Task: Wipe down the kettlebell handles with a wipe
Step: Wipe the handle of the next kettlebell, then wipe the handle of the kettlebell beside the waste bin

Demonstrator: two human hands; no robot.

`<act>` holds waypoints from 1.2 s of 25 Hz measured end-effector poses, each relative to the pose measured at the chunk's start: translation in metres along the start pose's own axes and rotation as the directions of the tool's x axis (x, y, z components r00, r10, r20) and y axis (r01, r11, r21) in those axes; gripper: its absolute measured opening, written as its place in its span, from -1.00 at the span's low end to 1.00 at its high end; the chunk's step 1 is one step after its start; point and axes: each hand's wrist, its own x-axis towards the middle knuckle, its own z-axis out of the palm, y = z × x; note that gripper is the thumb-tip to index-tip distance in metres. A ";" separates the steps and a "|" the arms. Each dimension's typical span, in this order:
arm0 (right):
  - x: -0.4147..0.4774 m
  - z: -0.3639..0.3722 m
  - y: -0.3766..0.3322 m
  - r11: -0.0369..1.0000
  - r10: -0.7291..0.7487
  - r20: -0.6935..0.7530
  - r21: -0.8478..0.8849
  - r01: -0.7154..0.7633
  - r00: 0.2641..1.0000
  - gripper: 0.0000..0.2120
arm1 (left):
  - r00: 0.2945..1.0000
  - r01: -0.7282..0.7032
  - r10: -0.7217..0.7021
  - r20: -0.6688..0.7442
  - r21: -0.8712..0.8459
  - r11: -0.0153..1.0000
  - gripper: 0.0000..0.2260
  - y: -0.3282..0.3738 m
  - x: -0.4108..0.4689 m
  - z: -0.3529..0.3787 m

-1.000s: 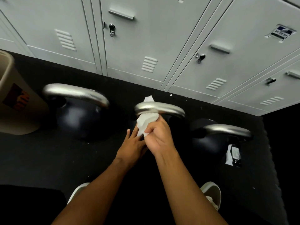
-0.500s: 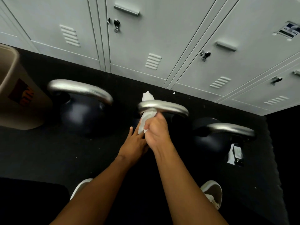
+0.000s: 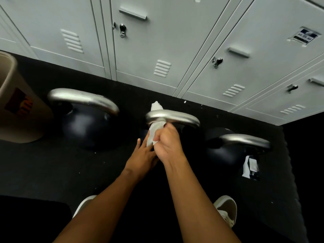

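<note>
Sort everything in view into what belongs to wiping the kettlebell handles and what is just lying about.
Part of the job:
- white crumpled wipe, looped around the middle handle
- three dark round kettlebells with silver metal handles: left, middle, right
- left hand and right hand, both on the wipe

Just lying about:
- beige plastic bin
- grey metal lockers
- small white packet on the black floor

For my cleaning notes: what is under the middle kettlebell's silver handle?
The white wipe passes under the silver metal handle, held by the right hand. The bell body below is mostly hidden by both hands.
</note>
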 end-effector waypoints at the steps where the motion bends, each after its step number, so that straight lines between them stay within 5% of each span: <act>1: -0.005 -0.005 -0.006 0.996 0.030 0.031 0.085 -0.033 0.999 -0.35 | 1.000 -0.007 0.007 -0.003 -0.001 1.000 -0.54 -0.001 0.000 0.001; 4: -0.019 -0.032 -0.029 0.912 0.070 0.116 0.395 -0.111 0.991 -0.26 | 0.999 -0.038 0.039 -0.031 0.030 0.999 -0.44 -0.004 0.003 0.005; 8: -0.023 -0.056 -0.049 0.828 0.171 0.065 0.532 -0.179 0.983 -0.15 | 0.996 -0.067 0.069 -0.049 0.050 0.997 -0.21 -0.002 0.001 0.001; 10: -0.026 -0.068 -0.058 0.786 0.203 -0.013 0.599 -0.154 0.979 -0.39 | 0.998 -0.062 0.063 -0.013 0.052 0.997 -0.19 -0.001 -0.001 -0.005; 11: -0.033 -0.073 -0.062 0.798 0.249 -0.053 0.577 -0.174 0.967 -0.52 | 0.998 -0.061 0.060 0.010 0.060 0.996 -0.18 -0.001 -0.001 -0.008; 14: -0.057 -0.084 -0.068 0.980 0.185 -0.327 0.136 -0.148 0.927 -0.93 | 0.996 -0.070 0.065 0.060 0.083 0.994 -0.20 0.002 -0.004 -0.017; 16: -0.060 -0.085 -0.064 0.991 0.033 -0.256 0.132 0.001 0.966 -0.92 | 0.994 -0.092 0.085 0.067 0.097 0.991 -0.24 0.001 -0.008 -0.024; 19: -0.044 -0.077 -0.068 0.996 -0.087 -0.357 -0.036 0.079 0.930 -0.75 | 0.994 -0.106 0.101 0.052 0.105 0.989 -0.33 -0.002 -0.013 -0.046; 25: -0.062 -0.032 -0.068 0.925 -0.256 -0.176 -0.329 0.189 0.950 -0.61 | 0.968 -0.106 0.113 -0.224 0.047 0.993 -0.53 0.025 -0.025 -0.125; 28: -0.075 -0.007 -0.082 0.854 -0.298 -0.019 -0.451 0.258 0.955 -0.69 | 0.922 -0.096 0.003 -0.388 -0.218 0.971 -0.64 0.045 -0.029 -0.164; 30: -0.089 0.010 -0.091 0.812 -0.313 0.089 -0.491 0.315 0.946 -0.73 | 0.901 -0.135 -0.098 -0.422 -0.488 0.862 -0.68 0.053 -0.030 -0.184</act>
